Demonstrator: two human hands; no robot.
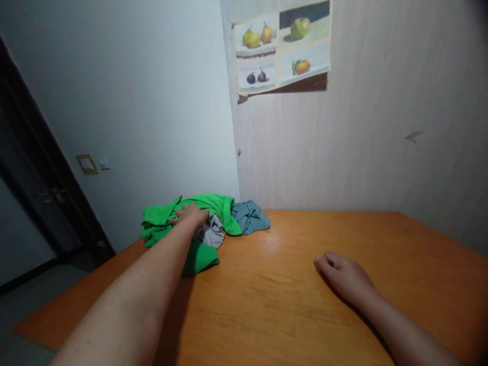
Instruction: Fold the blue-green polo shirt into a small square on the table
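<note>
My left hand (189, 213) reaches over a heap of crumpled clothes at the far left of the table. Its fingers are spread and lie against a bright green garment (213, 203). A grey piece of cloth (212, 233) shows beside the wrist, partly under the green one. At the right end of the heap lies a blue-grey garment (251, 217). My forearm hides some of the pile. Loosely curled into a fist, my right hand (343, 273) rests on the tabletop, well apart from the clothes, with nothing visible in it.
The orange-brown wooden table (274, 305) meets a pale wall at its back edge. A sheet of fruit pictures (284, 46) hangs on that wall. A light switch (87, 164) and a dark door frame (46, 137) are at the left, beyond the table's edge.
</note>
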